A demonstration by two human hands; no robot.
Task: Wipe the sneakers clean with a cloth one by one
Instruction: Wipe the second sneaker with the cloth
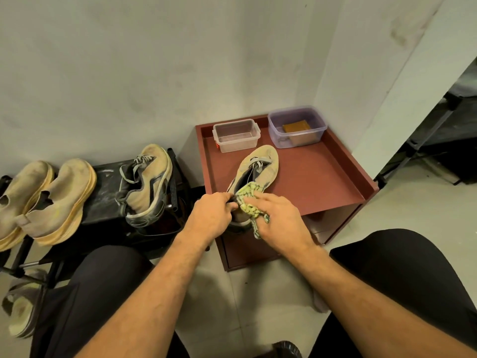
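Yellow cloth (249, 202) under right hand's (281, 219) flat fingers — left hand (213, 214) grips sneaker's (258, 169) hidden heel.

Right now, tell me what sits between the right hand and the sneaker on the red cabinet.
In the head view, the yellow-green cloth lies under the right hand, pressed against the sneaker.
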